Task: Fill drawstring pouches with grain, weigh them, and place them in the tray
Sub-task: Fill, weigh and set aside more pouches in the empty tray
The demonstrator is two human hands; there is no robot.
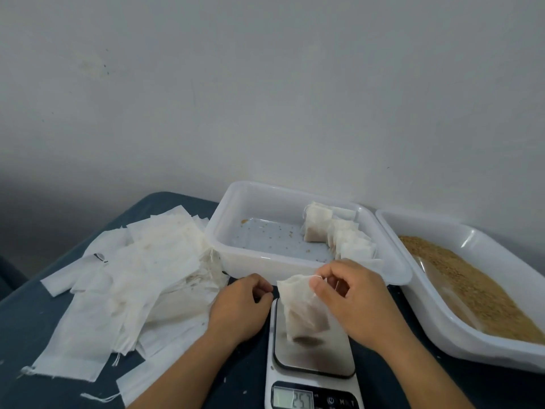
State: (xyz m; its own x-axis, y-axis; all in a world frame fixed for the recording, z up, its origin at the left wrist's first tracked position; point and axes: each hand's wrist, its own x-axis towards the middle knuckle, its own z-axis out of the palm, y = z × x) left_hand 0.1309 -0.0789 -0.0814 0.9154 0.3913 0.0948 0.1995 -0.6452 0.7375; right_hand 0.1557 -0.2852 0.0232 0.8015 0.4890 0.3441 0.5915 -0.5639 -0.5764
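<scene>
Scale [312, 361] bears pouch [303, 311] pinched in right hand [351, 299] grip; left hand [239, 308] curled, holding nothing.

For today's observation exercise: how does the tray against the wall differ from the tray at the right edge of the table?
The tray against the wall holds a row of filled pouches and only stray grains on its floor; the right tray holds a bed of loose grain. The wall tray shows whole; the right tray is cut off by the picture's edge. Both are white plastic with rounded corners, on the dark table.
</scene>
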